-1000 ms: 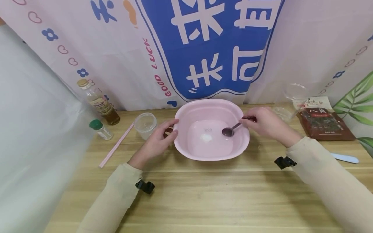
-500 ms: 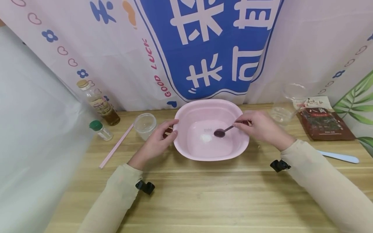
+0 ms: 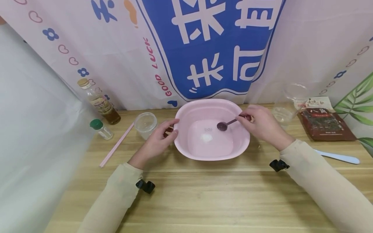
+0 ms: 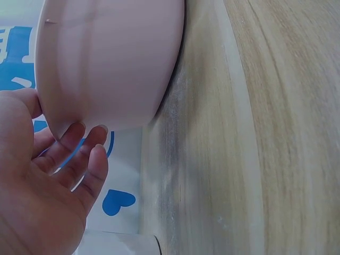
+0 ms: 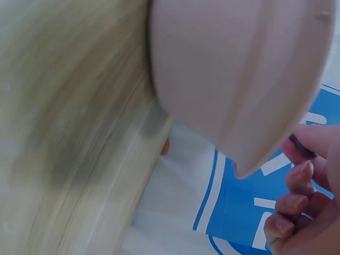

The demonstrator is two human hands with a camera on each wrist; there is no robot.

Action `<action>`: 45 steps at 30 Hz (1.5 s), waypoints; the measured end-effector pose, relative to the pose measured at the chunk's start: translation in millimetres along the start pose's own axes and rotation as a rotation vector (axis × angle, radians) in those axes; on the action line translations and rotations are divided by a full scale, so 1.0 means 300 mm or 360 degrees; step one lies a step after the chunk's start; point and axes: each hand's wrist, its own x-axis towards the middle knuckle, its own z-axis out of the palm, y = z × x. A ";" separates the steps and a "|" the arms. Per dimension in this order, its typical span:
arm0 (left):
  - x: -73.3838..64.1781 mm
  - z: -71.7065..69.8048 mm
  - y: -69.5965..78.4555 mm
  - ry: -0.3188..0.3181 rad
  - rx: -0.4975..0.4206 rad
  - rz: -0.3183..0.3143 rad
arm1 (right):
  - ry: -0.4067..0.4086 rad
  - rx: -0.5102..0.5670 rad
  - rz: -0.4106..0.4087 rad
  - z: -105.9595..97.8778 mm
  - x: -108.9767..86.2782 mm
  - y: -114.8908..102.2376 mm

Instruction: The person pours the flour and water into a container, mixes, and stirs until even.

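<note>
A pink plastic basin point(image 3: 211, 155) stands on the wooden table. My left hand point(image 3: 158, 137) grips its left rim, thumb on top and fingers curled under the edge, as the left wrist view shows. In my right hand point(image 3: 260, 124) a dark spoon point(image 3: 222, 126) is pinched by its handle, its round bowl held over the inside of the basin. Seen from the right wrist, only a bit of the dark handle point(image 5: 303, 147) shows between thumb and finger, beside the basin's outer wall point(image 5: 223, 69); the spoon's bowl is hidden there.
Left of the basin are a clear tub point(image 3: 145, 124), pink chopsticks point(image 3: 116, 145), a green-capped shaker point(image 3: 102, 130) and an oil bottle point(image 3: 100, 103). On the right stand a clear plastic cup point(image 3: 287, 103), a brown spice packet point(image 3: 323, 121) and a light-blue handled utensil point(image 3: 339, 157).
My right hand has carried the spoon left over the basin, then slightly back toward the far side. The left hand and the basin stay where they were.
</note>
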 end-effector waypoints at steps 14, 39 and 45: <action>-0.003 0.001 0.005 -0.0005 0.0003 -0.0005 | -0.0226 0.0337 0.0099 0.056 0.012 -0.097; 0.001 0.001 0.006 0.0002 -0.0009 -0.0015 | -0.0243 0.0361 0.0205 0.064 0.032 -0.102; 0.000 -0.002 0.014 0.0001 -0.0014 -0.0014 | -0.0235 0.0384 0.0212 0.069 0.038 -0.112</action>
